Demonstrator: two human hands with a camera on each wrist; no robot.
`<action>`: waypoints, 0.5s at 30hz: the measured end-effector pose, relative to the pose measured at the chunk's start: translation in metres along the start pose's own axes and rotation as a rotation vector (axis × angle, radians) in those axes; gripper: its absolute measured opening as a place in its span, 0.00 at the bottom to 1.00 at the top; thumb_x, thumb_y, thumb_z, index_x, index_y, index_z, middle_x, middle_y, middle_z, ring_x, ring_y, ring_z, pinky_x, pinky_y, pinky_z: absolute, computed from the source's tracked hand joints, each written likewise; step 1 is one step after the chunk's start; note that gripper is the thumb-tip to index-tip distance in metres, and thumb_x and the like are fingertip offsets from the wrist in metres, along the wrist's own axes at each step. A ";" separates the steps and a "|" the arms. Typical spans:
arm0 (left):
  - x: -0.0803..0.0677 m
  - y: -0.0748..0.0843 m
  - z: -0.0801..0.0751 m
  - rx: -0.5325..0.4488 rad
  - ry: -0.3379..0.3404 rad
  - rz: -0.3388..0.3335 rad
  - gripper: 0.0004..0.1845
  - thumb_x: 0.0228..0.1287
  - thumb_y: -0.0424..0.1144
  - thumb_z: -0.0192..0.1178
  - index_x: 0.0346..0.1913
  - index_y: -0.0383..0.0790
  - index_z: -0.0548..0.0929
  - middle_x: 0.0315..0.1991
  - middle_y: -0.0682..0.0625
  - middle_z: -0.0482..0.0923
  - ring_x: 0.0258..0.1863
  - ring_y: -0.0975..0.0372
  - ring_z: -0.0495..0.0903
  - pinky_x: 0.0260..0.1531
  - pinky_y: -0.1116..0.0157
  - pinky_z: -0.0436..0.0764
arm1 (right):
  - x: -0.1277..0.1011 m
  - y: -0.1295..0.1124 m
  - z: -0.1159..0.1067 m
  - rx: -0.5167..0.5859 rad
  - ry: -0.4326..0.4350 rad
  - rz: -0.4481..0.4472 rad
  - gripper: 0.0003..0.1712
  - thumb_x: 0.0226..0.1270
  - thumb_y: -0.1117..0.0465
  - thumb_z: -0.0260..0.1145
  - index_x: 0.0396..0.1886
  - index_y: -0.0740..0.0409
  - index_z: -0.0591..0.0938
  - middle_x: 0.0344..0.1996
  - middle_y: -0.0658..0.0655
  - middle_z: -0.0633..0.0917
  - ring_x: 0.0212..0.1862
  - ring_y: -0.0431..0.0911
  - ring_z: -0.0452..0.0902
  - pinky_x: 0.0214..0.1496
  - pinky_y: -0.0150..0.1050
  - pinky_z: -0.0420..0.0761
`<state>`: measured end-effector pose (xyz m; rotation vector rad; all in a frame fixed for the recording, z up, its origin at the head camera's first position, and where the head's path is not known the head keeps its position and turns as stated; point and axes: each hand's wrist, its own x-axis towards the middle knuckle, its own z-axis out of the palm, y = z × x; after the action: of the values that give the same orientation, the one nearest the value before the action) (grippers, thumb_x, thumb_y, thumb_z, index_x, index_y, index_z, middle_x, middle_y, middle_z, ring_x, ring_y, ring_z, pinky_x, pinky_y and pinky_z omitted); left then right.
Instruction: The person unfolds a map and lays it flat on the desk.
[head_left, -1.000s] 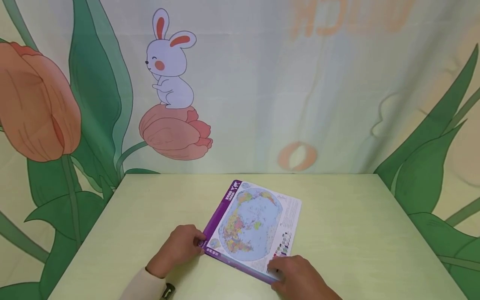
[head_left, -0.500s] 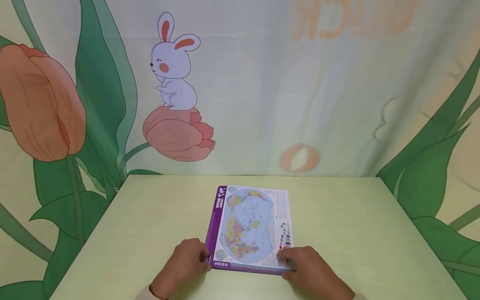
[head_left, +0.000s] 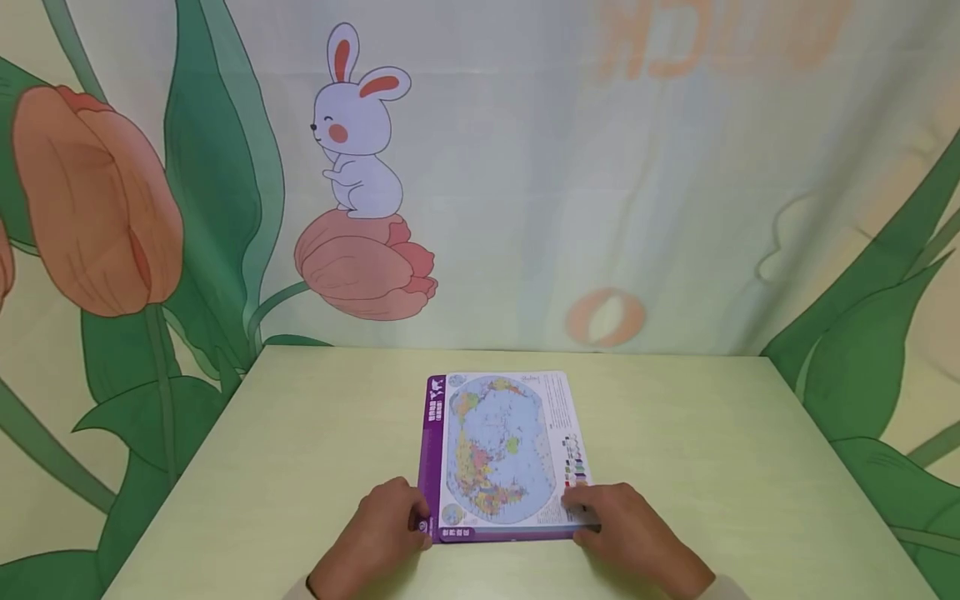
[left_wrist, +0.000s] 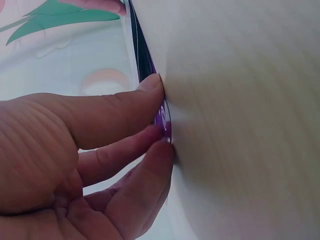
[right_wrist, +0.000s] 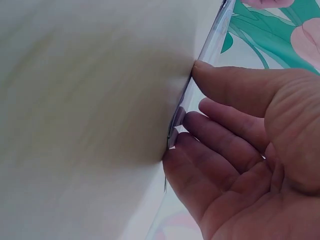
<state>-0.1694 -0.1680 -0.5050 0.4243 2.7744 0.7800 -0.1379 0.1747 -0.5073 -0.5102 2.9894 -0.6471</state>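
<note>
Map board [head_left: 502, 454] lies mid-table [head_left: 712, 433], near edge now almost parallel to the back edge; a second ago it was clearly skewed. Left hand [head_left: 384, 527] thumb and fingers clamped on its near-left corner, right hand [head_left: 633, 532] likewise on near-right.

The map [head_left: 504, 457] has a blue oval patched yellow, pink and green, on white with purple margins. The counter [head_left: 675, 433] is pale yellow-green; the curtain [head_left: 510, 167] bears orange tulips [head_left: 101, 204], green leaves [head_left: 213, 158] and a white rabbit [head_left: 356, 133].
</note>
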 end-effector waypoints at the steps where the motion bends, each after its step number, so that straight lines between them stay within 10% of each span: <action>1: 0.000 0.000 0.000 0.001 0.000 0.007 0.12 0.53 0.35 0.82 0.38 0.38 0.90 0.33 0.52 0.73 0.34 0.62 0.71 0.34 0.66 0.73 | 0.000 -0.001 0.000 -0.002 -0.002 0.002 0.23 0.54 0.62 0.83 0.51 0.51 0.90 0.53 0.52 0.92 0.54 0.49 0.88 0.59 0.50 0.85; 15: 0.006 -0.002 0.000 -0.020 -0.020 0.022 0.24 0.54 0.34 0.81 0.54 0.33 0.87 0.45 0.50 0.75 0.42 0.61 0.74 0.48 0.59 0.83 | 0.009 -0.028 0.009 -0.140 -0.031 -0.010 0.22 0.55 0.52 0.83 0.49 0.47 0.87 0.47 0.45 0.89 0.43 0.45 0.83 0.47 0.45 0.83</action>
<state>-0.1753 -0.1676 -0.5064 0.4568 2.7459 0.8030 -0.1365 0.1444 -0.5043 -0.5377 3.0191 -0.4279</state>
